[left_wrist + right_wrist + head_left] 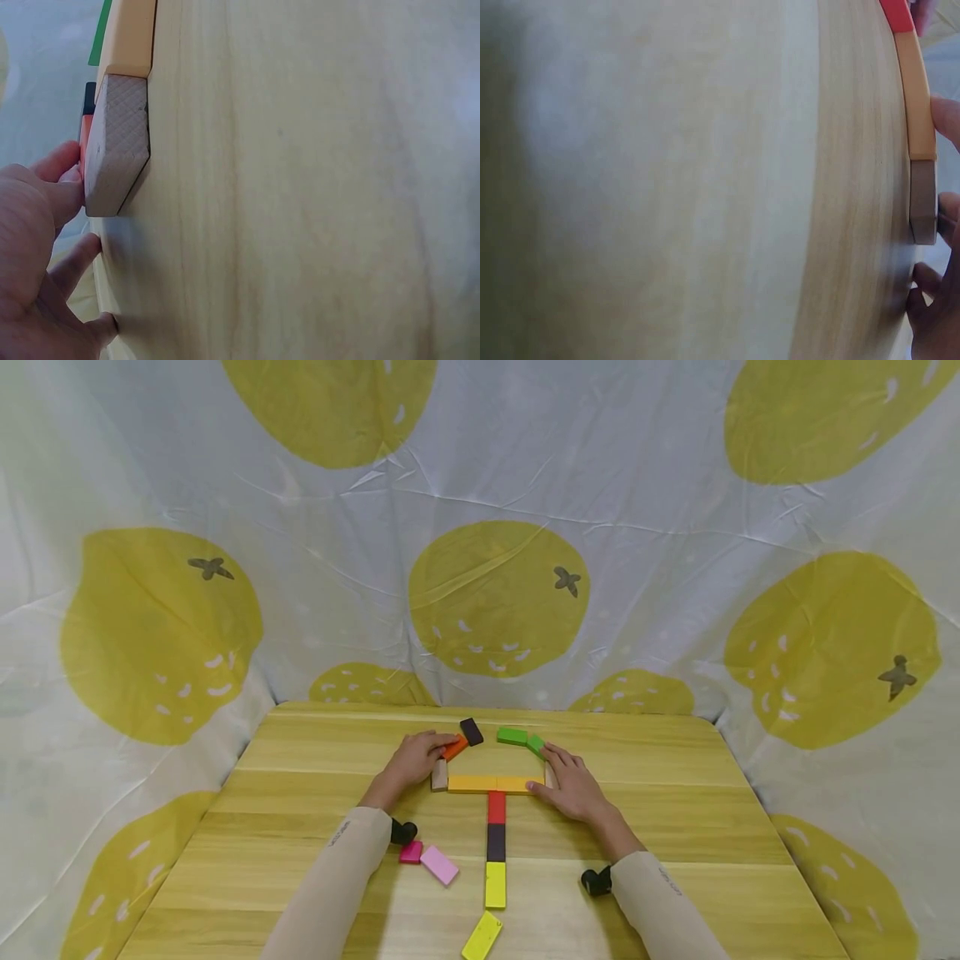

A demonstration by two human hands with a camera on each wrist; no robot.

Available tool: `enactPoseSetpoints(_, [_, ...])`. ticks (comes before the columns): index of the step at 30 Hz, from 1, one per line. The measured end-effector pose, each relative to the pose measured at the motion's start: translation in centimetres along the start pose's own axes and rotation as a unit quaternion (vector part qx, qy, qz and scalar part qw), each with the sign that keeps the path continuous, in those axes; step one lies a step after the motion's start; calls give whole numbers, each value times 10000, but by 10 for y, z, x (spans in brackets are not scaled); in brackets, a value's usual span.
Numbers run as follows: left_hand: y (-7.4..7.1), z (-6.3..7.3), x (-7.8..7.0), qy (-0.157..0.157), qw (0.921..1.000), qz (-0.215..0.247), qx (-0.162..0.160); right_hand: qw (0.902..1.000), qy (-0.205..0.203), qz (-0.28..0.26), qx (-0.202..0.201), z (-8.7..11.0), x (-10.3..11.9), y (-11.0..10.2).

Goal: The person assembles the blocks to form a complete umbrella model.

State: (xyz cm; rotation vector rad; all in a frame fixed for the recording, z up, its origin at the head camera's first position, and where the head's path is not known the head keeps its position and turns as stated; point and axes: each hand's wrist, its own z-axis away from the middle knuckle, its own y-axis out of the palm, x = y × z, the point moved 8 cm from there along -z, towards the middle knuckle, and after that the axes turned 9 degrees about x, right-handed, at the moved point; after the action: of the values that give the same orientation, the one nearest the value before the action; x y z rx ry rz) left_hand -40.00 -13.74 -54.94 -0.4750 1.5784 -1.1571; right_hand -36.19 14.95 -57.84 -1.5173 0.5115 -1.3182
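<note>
The orange block (pixel 456 748) lies on the table (pixel 712 793), under the index finger of the left hand (pixel 415 758). The thumb and index finger of this hand stand narrow and pinch the orange block near its outer end; the other fingers reach down to the table. Just beyond these fingertips is a dark block (pixel 471 732), close against the orange one. On the near side of the same fingers is the left wooden block (pixel 440 777).

The right hand (pixel 576 785) has its fingers spread wide. Its index finger is at the end of the small green block (pixel 536 745), and its thumb touches the right amber block (pixel 513 786). Between this thumb and the fingers is the right wooden block (pixel 550 775), partly hidden. Farther inward from the right fingertips is the long green block (pixel 512 737).

Left of the right thumb lies the left amber block (pixel 471 785). Nearer to the person than both thumbs, a red block (pixel 497 807), a purple block (pixel 496 842) and a yellow block (pixel 495 885) make a line. One tilted yellow block (pixel 482 935) lies past its end. Nearer than the left fingers are a deep pink block (pixel 410 852) and a light pink block (pixel 439 866).
</note>
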Motion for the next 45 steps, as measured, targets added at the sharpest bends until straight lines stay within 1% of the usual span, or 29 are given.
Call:
enactPoseSetpoints(2, [1,0,1,20,10000,-65,24,10000,6,-14,0,0,0,0])
enactPoseSetpoints(4, [0,-1,2,4,10000,-31,19,10000,14,-22,3,1,0,0])
enactPoseSetpoints(10, [-2,-1,6,-112,9988,484,-7,9997,-130,-45,-186,1,1,-1])
enactPoseSetpoints(13, [-6,-4,1,10,9987,517,7,9995,-172,-49,-274,2,2,-2])
enactPoseSetpoints(18, [-8,-10,-14,299,9989,155,317,9997,-102,-108,-187,2,4,-3])
enactPoseSetpoints(22, [-4,-17,-26,531,9966,-196,600,9999,-23,-122,-38,3,4,-2])
enactPoseSetpoints(26, [2,-23,-33,608,9937,-508,789,10000,26,-88,-12,3,3,-2])
enactPoseSetpoints(29, [6,-27,-34,519,9922,-704,892,10000,40,-22,13,2,0,-2])
enactPoseSetpoints(33, [9,-28,-38,621,9880,-991,1006,10000,15,4,10,0,-1,-1])
enactPoseSetpoints(36, [12,-27,-41,758,9842,-1189,1068,10000,-30,14,-73,1,0,-1])
enactPoseSetpoints(38, [14,-27,-40,753,9828,-1301,1070,9999,-80,-12,-140,1,1,-2])
enactPoseSetpoints(42, [17,-29,-38,704,9820,-1418,1033,9996,-168,-64,-218,2,3,-2])
enactPoseSetpoints(45, [18,-29,-38,682,9831,-1339,1043,9996,-159,-120,-222,3,4,-2])
